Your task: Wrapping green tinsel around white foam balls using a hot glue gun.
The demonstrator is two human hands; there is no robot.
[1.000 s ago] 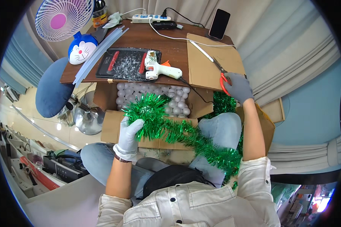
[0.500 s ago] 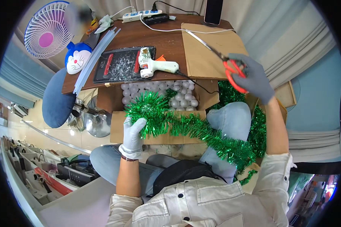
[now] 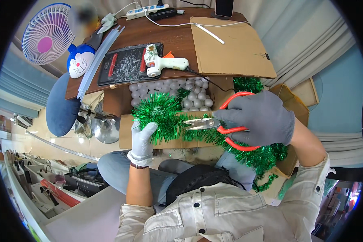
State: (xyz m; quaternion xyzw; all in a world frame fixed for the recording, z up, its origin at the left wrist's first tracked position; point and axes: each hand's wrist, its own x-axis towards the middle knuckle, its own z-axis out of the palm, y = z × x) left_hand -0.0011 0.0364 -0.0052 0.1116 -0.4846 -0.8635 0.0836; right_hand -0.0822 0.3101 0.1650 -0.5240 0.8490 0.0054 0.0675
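Observation:
My left hand (image 3: 143, 139), in a white glove, is closed on a bunched ball of shiny green tinsel garland (image 3: 159, 117). From the bunch the garland trails right across my lap, partly behind my right hand. My right hand (image 3: 266, 119), in a grey glove, grips red-handled scissors (image 3: 238, 131). Their blades point left, parted slightly, and lie over the garland strand just right of the bunch. Whether the strand sits between the blades is hard to make out. Below the table edge, a cardboard box (image 3: 125, 131) holds many small white balls (image 3: 195, 94).
On the brown table (image 3: 177, 40) lie a white glue gun (image 3: 165, 64), a black tray (image 3: 129, 66) with scraps, clear glue sticks (image 3: 99, 62), a cardboard sheet (image 3: 230, 56) with a white pen-like stick (image 3: 209, 33), and a power strip (image 3: 145, 12). A fan (image 3: 46, 34) stands at the left.
My right hand has brought the scissors from above the cardboard sheet down and left to the garland. My left hand keeps its hold on the bunch, almost unmoved.

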